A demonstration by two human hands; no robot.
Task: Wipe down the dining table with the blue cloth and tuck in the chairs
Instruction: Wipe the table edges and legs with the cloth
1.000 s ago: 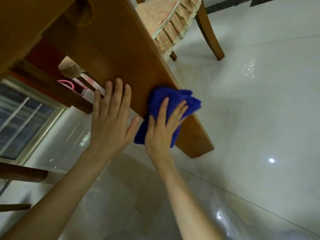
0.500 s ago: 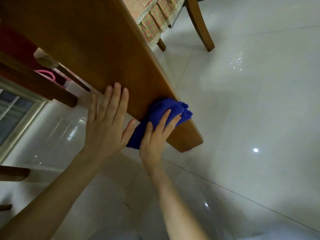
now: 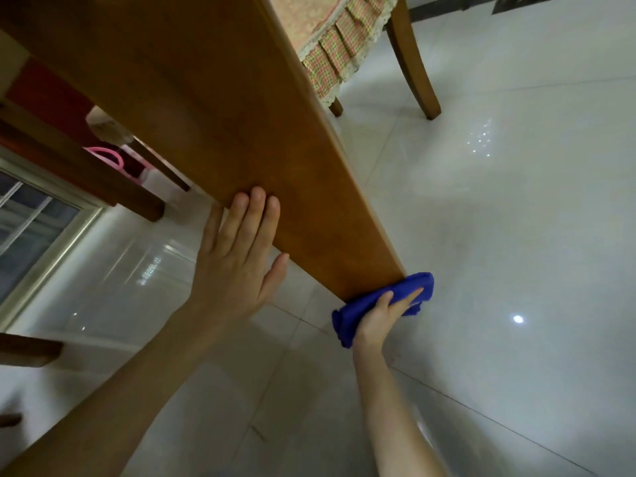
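Subject: wooden panel [image 3: 241, 115] of the counter, seen from a steeply tilted head view. The panel runs from upper left down to lower right.

Left grip [image 3: 234, 266]: released. The palm lies flat against the panel's near edge, fingers straight and close together on the wood and the thumb spread to the side. It holds nothing.

Right grip [image 3: 382, 315]: grasping the blue cloth [image 3: 346, 321]. Thumb and one finger show on the near side of the bunched cloth; the other fingers are hidden behind it.

Blue cloth: held against the lowest corner of the panel, touching the wood. Part is wrapped at the panel's end and the rest hangs bunched below the right grip. Whether the cloth meets the floor [image 3: 499, 218] cannot be told.

Chair [image 3: 413, 63]: stands beyond the panel at upper right, two wooden legs on the floor. Its seat carries a checked, frilled cover [image 3: 330, 53] with a lace hem, which sits just beside the panel's far edge.

Surroundings: glossy pale floor tiles with light reflections. A dark wooden rail [image 3: 86, 173] crosses at left. A pink object [image 3: 106, 158] sits behind it, too hidden to identify. A window frame [image 3: 31, 228] occupies the left margin.
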